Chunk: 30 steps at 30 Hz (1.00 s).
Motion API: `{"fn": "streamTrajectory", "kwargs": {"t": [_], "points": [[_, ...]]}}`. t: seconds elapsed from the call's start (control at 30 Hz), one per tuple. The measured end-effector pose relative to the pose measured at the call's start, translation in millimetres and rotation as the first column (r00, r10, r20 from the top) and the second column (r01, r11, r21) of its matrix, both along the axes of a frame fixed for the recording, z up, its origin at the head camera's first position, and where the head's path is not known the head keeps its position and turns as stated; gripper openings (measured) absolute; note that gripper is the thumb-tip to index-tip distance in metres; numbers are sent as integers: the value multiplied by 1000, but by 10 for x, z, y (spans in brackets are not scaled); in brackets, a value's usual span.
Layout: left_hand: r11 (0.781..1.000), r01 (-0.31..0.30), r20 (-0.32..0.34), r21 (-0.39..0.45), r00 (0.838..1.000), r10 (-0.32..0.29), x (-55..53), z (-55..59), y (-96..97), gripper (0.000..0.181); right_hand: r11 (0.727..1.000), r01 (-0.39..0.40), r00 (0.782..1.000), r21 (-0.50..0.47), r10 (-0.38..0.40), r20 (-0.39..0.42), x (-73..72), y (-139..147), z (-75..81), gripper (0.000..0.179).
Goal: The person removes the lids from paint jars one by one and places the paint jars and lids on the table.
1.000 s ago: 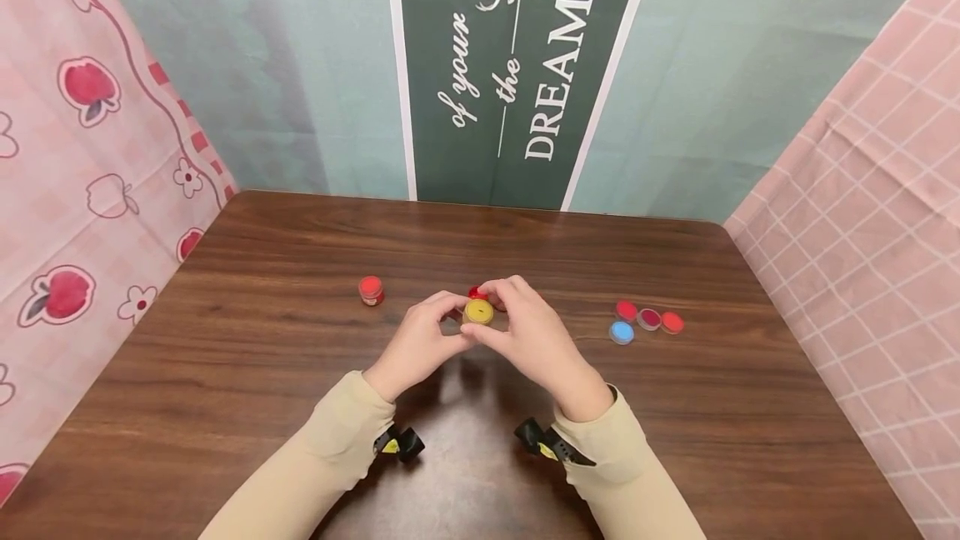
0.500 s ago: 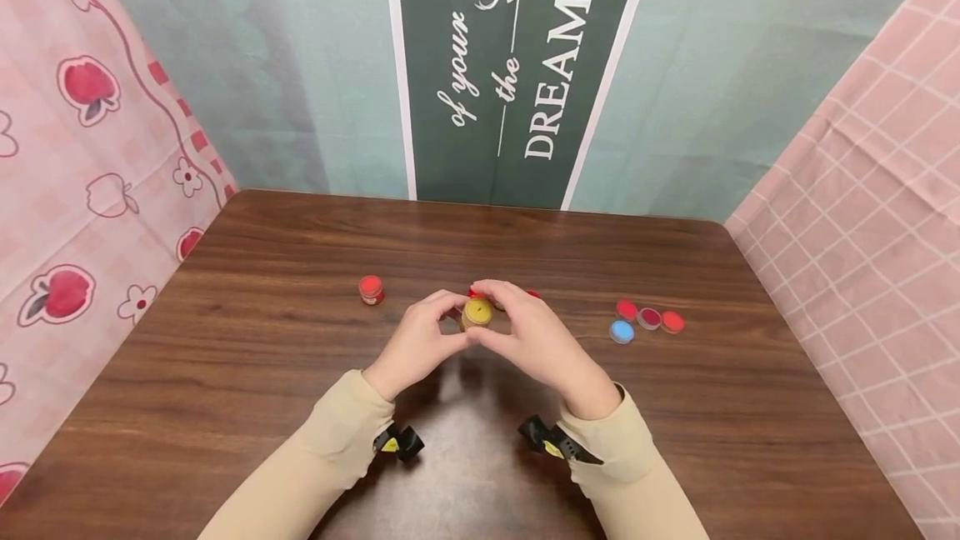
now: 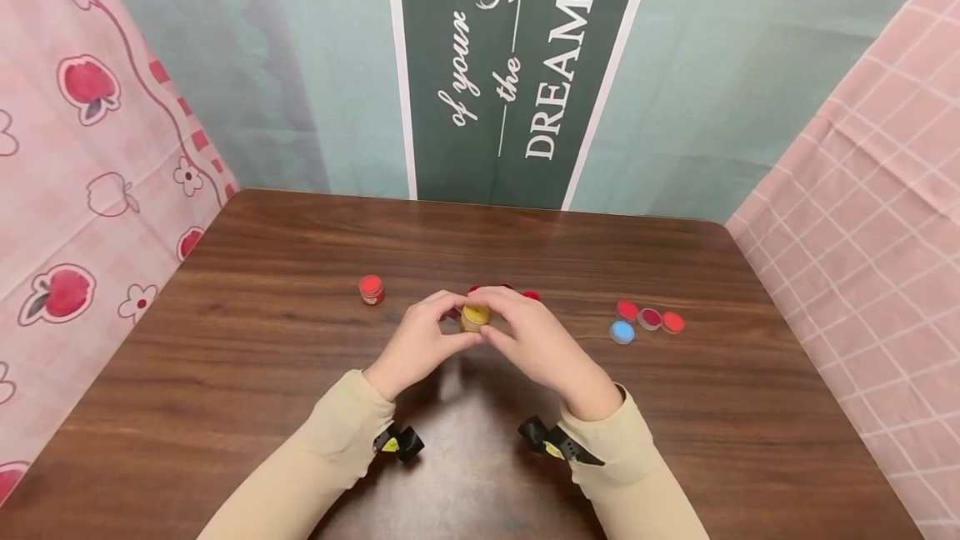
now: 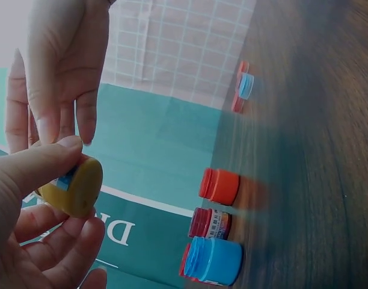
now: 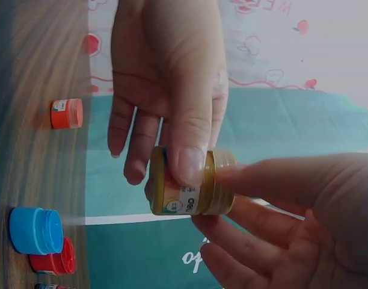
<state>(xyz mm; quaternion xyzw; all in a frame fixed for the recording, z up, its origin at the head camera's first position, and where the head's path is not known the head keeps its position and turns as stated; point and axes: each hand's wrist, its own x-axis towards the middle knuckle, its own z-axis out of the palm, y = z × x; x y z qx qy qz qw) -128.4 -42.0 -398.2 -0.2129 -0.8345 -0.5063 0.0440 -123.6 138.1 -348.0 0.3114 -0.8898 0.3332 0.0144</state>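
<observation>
Between both hands, raised off the table, is a small yellow paint jar (image 5: pixel 172 195) with a label on its side. My left hand (image 3: pixel 420 342) grips the jar's body, thumb on one side and fingers around the other. The thumb and fingers of my right hand (image 3: pixel 531 347) are around its clear-edged lid (image 5: pixel 222 192). In the head view the right fingers cover part of the lid. Behind the hands stand a blue paint jar (image 4: pixel 225 262), a dark red paint jar (image 4: pixel 202 223) and an orange-red paint jar (image 4: pixel 222 185), mostly hidden in the head view.
An orange-red paint jar (image 3: pixel 371 291) stands alone to the left on the wooden table (image 3: pixel 247 340). To the right lie several round lids, including a blue lid (image 3: pixel 622 332) and a dark red lid (image 3: pixel 650 320). Fabric hangings (image 3: pixel 322 90) border the table's back and sides.
My right fingers have shifted over the lid and now cover more of it. The yellow jar's top shows less, and more of the red jars shows behind the right hand.
</observation>
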Motion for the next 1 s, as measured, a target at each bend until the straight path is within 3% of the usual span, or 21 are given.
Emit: {"fn": "streamTrajectory", "kwargs": {"t": [0.1,0.2,0.33,0.57,0.67,0.9,1.0], "points": [[1000,6,-9,-4,1000,-6,0,1,2,34,1000,11,1000,-24,-11,-8,4,-5,3,42],[1000,8,-19,2,1000,-8,5,2,3,31,996,83,996,-13,-83,-32,10,-34,-11,46],[1000,5,-15,11,1000,-4,10,8,6,29,988,153,987,14,-152,-48,12,-55,-30,36],[1000,6,6,3,1000,-6,0,10,9,34,999,-31,997,7,31,-68,-4,-7,-20,32],[1000,12,-11,5,1000,-12,-3,12,14,34,999,-51,997,-6,51,-59,-3,-6,-16,33],[999,14,-24,29,1000,-13,4,23,21,31,991,136,989,8,-135,-58,9,-52,-29,39],[999,15,0,31,1000,-15,6,23,17,32,994,107,994,9,-106,-39,7,-40,-29,32]]}}
